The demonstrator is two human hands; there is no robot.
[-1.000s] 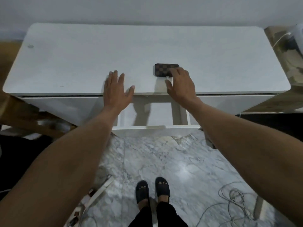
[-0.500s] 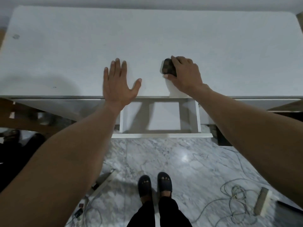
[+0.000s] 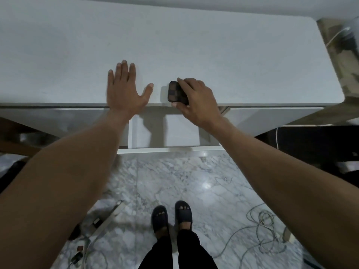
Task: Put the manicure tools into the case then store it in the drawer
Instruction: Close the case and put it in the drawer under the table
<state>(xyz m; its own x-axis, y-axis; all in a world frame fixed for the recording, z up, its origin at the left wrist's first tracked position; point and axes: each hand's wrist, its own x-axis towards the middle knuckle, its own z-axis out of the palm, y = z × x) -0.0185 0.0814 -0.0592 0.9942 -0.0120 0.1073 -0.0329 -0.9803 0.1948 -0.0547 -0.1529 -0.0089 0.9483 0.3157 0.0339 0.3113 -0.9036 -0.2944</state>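
On the white counter (image 3: 194, 45) our left hand (image 3: 124, 90) lies flat and spread; our right hand (image 3: 196, 102) grips the checkered case (image 3: 174, 92) at the edge, above the open drawer (image 3: 169, 149). Released early, it could miss and hit the floor.

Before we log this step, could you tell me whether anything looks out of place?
Nothing on the table stands out. On the floor, a loose tangle of cable lies right of the person's feet, a possible trip hazard.
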